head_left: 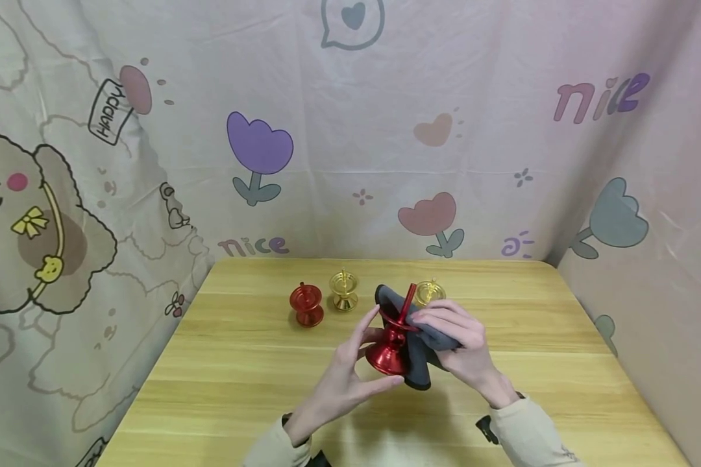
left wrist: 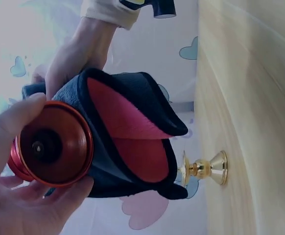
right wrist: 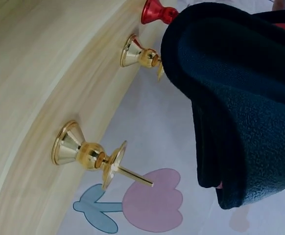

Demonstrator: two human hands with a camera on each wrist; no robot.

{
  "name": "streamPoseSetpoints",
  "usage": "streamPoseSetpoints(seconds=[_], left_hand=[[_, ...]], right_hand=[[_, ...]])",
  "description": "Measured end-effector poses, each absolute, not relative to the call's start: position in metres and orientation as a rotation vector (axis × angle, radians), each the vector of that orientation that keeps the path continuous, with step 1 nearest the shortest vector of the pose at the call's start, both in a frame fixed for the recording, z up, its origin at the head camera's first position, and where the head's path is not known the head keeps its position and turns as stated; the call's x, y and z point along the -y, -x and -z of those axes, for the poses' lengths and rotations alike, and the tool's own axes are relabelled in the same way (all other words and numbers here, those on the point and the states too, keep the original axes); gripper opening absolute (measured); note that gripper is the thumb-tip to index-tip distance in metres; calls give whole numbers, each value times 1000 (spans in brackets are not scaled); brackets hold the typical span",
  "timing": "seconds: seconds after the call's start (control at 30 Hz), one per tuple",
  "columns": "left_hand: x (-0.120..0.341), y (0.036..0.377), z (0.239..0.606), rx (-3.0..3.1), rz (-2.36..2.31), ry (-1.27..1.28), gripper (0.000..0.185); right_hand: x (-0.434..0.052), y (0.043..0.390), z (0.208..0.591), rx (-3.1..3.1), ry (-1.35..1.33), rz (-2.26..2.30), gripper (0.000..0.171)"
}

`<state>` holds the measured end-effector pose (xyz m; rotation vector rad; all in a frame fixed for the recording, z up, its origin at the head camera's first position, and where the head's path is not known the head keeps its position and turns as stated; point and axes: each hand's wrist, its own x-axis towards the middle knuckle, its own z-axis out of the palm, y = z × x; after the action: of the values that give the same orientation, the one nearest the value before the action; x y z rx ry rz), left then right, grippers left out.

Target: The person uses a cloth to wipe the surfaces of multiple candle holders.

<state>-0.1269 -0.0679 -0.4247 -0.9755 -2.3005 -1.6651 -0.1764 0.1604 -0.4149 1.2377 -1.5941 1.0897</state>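
From the L: the pale printed cloth backdrop (head_left: 350, 143) drops to the L edge of the light wood-grain table (head_left: 222, 363), w/ a wide run of wood btwn that edge and the first piece, a small glossy red metal candle holder (head_left: 309, 316) w/ flared foot, round dish + thin spike. Just R of it, a bit nearer the back edge, stands a gold-coloured metal candle holder (head_left: 344, 299); both upright, narrow gap btwn. In front of those, the L hand (head_left: 341, 375) grasps another glossy red candle holder (head_left: 394, 340), lifted off the wood and tilted, thumb at the foot, fingers up by the dish, spike leaning R. Against its R side sits a thick dark blue-grey cloth w/ black trim (head_left: 418, 371), pinkish-red inside, gripped by the R hand (head_left: 470, 340), fingers bent over it near the spike. Behind cloth + hand, a second gold-coloured candle holder (head_left: 428, 291) stands upright near the back edge, partly hidden from the head view. R of that, a broad stretch of wood runs to the R edge, right up to the backdrop.
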Motion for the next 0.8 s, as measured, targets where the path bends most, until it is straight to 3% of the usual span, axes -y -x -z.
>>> streamPoseSetpoints(seconds=[0.33, 0.6, 0.8], left_hand=[[82, 131, 422, 2307, 2119, 1082, 98], [83, 133, 423, 2341, 2174, 873, 96], [84, 134, 425, 2336, 2209, 762, 97]], right_hand=[[-162, 175, 412, 1571, -1327, -1233, 14], [-171, 174, 421, 1761, -1117, -1193, 26], [-174, 173, 425, 1839, -945, -1081, 24]])
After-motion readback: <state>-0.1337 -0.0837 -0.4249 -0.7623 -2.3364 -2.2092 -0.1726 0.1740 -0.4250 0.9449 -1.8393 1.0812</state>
